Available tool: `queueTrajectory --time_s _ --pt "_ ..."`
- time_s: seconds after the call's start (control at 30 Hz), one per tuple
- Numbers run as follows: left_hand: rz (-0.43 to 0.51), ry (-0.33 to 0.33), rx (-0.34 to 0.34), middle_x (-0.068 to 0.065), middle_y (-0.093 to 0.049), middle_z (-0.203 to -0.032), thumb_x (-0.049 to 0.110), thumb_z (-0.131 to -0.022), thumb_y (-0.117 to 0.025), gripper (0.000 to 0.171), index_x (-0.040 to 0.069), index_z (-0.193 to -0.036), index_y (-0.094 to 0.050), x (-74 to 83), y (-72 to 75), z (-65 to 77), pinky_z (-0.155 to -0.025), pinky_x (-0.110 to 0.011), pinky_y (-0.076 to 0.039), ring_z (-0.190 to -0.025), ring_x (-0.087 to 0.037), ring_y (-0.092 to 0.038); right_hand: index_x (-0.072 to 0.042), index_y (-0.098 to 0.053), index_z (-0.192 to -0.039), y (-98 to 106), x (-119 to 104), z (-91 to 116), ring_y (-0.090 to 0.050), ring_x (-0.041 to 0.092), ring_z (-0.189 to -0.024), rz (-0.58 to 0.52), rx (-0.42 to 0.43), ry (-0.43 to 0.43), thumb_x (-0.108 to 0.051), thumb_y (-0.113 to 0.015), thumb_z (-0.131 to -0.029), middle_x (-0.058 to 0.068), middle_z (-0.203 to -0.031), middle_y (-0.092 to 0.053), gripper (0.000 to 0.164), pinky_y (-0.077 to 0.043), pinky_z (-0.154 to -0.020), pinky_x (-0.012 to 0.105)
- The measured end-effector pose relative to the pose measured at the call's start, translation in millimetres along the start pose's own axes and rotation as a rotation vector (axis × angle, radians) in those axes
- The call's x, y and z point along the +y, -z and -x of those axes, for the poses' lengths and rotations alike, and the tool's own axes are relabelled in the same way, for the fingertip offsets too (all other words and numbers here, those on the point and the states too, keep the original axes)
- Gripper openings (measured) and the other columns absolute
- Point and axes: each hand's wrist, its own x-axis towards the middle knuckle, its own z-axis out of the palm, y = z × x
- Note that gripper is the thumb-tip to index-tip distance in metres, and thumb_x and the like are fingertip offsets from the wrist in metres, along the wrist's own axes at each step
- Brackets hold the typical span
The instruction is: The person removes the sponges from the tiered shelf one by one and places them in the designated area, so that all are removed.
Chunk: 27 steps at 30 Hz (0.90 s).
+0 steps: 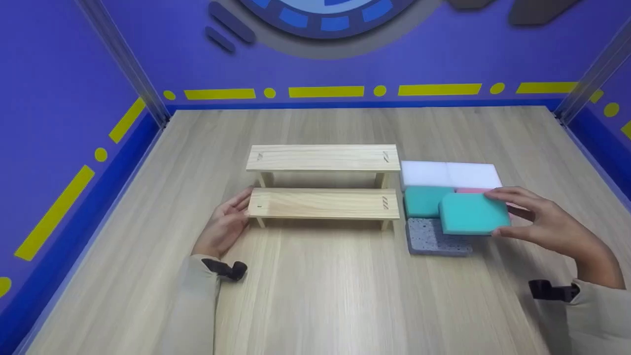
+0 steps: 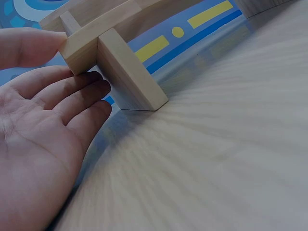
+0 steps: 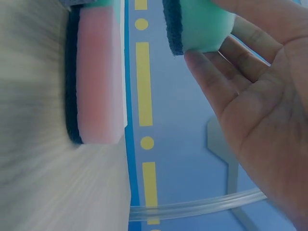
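A pale wooden stand with two plank tiers point(image 1: 323, 203) sits mid-table. At the left end of its lower plank is my left hand point(image 1: 227, 227); the left wrist view shows the thumb on top and fingers beneath, pinching the plank's end. My right hand point(image 1: 552, 224) holds a green sponge point(image 1: 474, 213) between thumb and fingers, raised above other sponges. Its dark scouring side point(image 3: 174, 26) faces down. Below it lie another green sponge point(image 1: 426, 199), a speckled grey sponge point(image 1: 434, 241) and a pink sponge point(image 3: 100, 77), which the held one mostly hides in the head view.
Two white sponges point(image 1: 424, 173) lie side by side behind the coloured ones, close to the stand's right end. The wood-grain table point(image 1: 315, 296) is bordered by blue walls point(image 1: 315, 69) with yellow markings at the back and both sides.
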Motion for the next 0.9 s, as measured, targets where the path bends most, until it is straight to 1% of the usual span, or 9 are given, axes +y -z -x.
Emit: queueTrajectory --time_s 0.1,0.3,0.43,0.57,0.73,0.87,0.9 --pt "0.000 0.002 -0.001 -0.029 -0.016 -0.156 -0.018 -0.086 -0.037 0.068 -0.010 -0.149 -0.014 -0.2 0.0 -0.6 -0.105 -0.024 -0.042 -0.123 -0.011 -0.053 -0.001 -0.051 -0.136 1 5 3 -0.033 -0.021 -0.118 0.015 0.002 -0.023 0.002 -0.078 -0.073 -0.027 -0.131 -0.038 0.069 -0.031 -0.091 -0.004" --pt "-0.001 0.006 0.005 -0.028 -0.016 -0.156 -0.018 -0.086 -0.038 0.068 -0.010 -0.149 -0.014 0.2 0.3 -1.1 -0.105 -0.025 -0.042 -0.123 -0.011 -0.054 -0.002 -0.051 -0.136 5 12 10 -0.030 -0.023 -0.114 0.047 0.003 -0.100 -0.004 -0.078 -0.075 -0.031 -0.130 -0.033 0.067 -0.030 -0.087 -0.006" --pt "-0.005 0.006 0.004 -0.029 -0.016 -0.156 -0.017 -0.086 -0.038 0.068 -0.010 -0.149 -0.013 0.0 1.0 -1.2 -0.105 -0.025 -0.042 -0.123 -0.011 -0.054 -0.003 -0.050 -0.137 10 16 16 -0.028 -0.023 -0.114 0.063 -0.003 -0.115 -0.004 -0.077 -0.076 -0.033 -0.130 -0.031 0.066 -0.028 -0.086 -0.007" --pt "-0.008 0.003 0.000 -0.029 -0.016 -0.156 -0.018 -0.086 -0.038 0.068 -0.010 -0.149 -0.014 -0.4 1.6 -1.5 -0.105 -0.026 -0.042 -0.123 -0.011 -0.053 -0.004 -0.049 -0.137 14 22 23 -0.028 -0.023 -0.114 0.047 -0.009 -0.135 -0.002 -0.076 -0.076 -0.032 -0.130 -0.031 0.067 -0.028 -0.087 -0.006" --pt "-0.011 0.007 0.008 -0.029 -0.017 -0.155 -0.017 -0.086 -0.039 0.068 -0.010 -0.149 -0.015 0.0 0.7 -1.3 -0.105 -0.026 -0.043 -0.123 -0.012 -0.054 -0.005 -0.049 -0.138 19 27 29 -0.026 -0.024 -0.112 0.064 -0.027 -0.174 -0.007 -0.078 -0.075 -0.034 -0.128 -0.029 0.069 -0.028 -0.086 -0.007" --pt "-0.027 0.013 0.005 -0.028 -0.016 -0.156 -0.016 -0.087 -0.039 0.068 -0.010 -0.149 -0.013 0.7 1.0 -0.8 -0.104 -0.024 -0.043 -0.123 -0.010 -0.053 -0.007 -0.050 -0.137 21 30 31 -0.027 -0.023 -0.111 0.073 -0.044 -0.203 -0.010 -0.080 -0.074 -0.033 -0.128 -0.029 0.070 -0.028 -0.085 -0.007" --pt "-0.031 0.013 0.004 -0.028 -0.016 -0.156 -0.015 -0.087 -0.039 0.068 -0.010 -0.149 -0.013 0.8 1.2 -0.9 -0.104 -0.024 -0.042 -0.123 -0.010 -0.052 -0.007 -0.049 -0.138 22 30 32 -0.027 -0.023 -0.111 0.076 -0.049 -0.213 -0.011 -0.080 -0.074 -0.033 -0.127 -0.029 0.070 -0.029 -0.088 -0.006"
